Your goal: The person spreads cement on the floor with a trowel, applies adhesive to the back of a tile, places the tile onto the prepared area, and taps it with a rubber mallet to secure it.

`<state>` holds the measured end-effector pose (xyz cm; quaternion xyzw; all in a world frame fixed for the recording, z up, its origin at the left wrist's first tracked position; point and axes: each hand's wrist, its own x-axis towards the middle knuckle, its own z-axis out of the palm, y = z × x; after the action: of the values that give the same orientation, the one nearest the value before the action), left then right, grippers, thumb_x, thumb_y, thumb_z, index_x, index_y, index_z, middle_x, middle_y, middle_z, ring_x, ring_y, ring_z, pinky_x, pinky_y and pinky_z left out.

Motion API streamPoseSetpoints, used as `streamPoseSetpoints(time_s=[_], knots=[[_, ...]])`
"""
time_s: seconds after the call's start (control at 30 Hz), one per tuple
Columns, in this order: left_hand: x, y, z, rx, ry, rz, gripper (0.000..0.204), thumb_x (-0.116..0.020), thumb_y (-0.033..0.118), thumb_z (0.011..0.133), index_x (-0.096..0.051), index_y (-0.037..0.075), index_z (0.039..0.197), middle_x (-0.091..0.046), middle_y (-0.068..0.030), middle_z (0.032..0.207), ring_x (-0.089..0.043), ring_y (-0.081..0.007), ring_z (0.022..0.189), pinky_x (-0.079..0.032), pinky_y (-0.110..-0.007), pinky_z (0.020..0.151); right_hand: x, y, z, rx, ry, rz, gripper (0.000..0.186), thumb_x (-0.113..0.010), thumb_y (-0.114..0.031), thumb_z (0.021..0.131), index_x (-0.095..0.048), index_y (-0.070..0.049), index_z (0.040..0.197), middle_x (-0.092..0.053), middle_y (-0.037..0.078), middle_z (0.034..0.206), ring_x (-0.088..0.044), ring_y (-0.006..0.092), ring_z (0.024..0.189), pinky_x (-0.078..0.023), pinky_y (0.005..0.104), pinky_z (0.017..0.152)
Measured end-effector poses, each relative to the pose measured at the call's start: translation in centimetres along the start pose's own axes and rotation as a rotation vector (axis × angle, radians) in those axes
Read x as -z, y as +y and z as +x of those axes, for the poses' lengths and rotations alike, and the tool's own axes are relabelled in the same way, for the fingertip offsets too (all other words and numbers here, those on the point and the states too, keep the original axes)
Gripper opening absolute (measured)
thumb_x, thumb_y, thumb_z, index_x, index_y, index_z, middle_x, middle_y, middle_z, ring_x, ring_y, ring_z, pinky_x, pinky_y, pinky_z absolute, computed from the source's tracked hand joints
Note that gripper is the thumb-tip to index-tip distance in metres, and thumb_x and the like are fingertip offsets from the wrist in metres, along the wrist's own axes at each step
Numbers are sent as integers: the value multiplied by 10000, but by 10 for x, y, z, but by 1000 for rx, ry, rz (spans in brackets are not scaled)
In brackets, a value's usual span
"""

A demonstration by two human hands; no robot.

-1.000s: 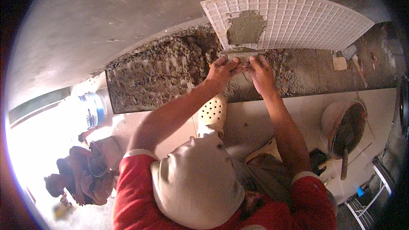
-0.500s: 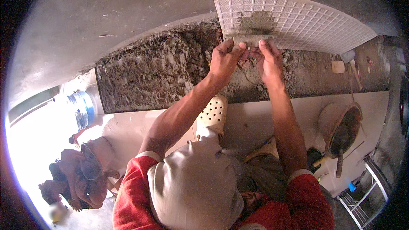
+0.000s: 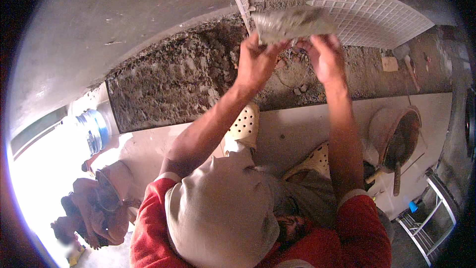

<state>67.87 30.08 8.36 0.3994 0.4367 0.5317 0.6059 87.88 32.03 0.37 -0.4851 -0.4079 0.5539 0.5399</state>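
Note:
Both hands grip a flat rectangular grey plate (image 3: 287, 24) smeared with wet mortar, the kind of tool not clear. My left hand (image 3: 255, 64) is closed on its lower left edge. My right hand (image 3: 327, 59), blurred by motion, holds the lower right edge. Behind the plate a large pale tile (image 3: 382, 15) leans at the wall, its ribbed back facing me. Grey mortar (image 3: 277, 4) lies on the tile's left part, partly hidden by the plate. Beneath the hands runs a strip of rough mortar bed (image 3: 168, 77).
Right of me a bucket (image 3: 384, 129) holds grey mix and a wooden-handled tool. A small block (image 3: 389, 64) lies on the bed. A metal ladder (image 3: 429, 218) stands lower right. At left are a blue water bottle (image 3: 94, 129) and a crouching person (image 3: 94, 213) beside a bucket (image 3: 116, 178).
Both hands have lifted the plate up the tile's back and tilted it, so its broad mortar-smeared face shows. The whole view has shifted slightly.

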Motion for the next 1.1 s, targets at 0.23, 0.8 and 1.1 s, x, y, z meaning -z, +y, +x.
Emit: streamPoseSetpoints(time_s=[0.23,0.8,1.1], knots=[[40,-132,-32,218,19,-94,214,-714,169,1003,-684,51,1179,-731,-46,1107,-679,-171,989,-573,-353,901,22,110,-39,-345,72,-52,264,-654,-208,1024,-609,-74,1247,-662,24,1101,-689,186,930,-552,348,737],[24,-48,6,271,-12,128,292,-700,262,1018,-701,-8,1128,-721,-43,951,-659,-136,809,-549,-287,722,-32,0,-8,-388,161,150,194,-710,-243,990,-669,-105,1121,-690,-2,928,-673,145,720,-514,290,602],[-28,61,29,124,101,6,238,-697,227,1016,-722,-5,1065,-730,-38,893,-651,-118,819,-530,-287,780,-51,-107,18,-98,58,268,223,-701,-229,995,-662,-103,1175,-709,15,1020,-693,159,786,-514,296,648]])
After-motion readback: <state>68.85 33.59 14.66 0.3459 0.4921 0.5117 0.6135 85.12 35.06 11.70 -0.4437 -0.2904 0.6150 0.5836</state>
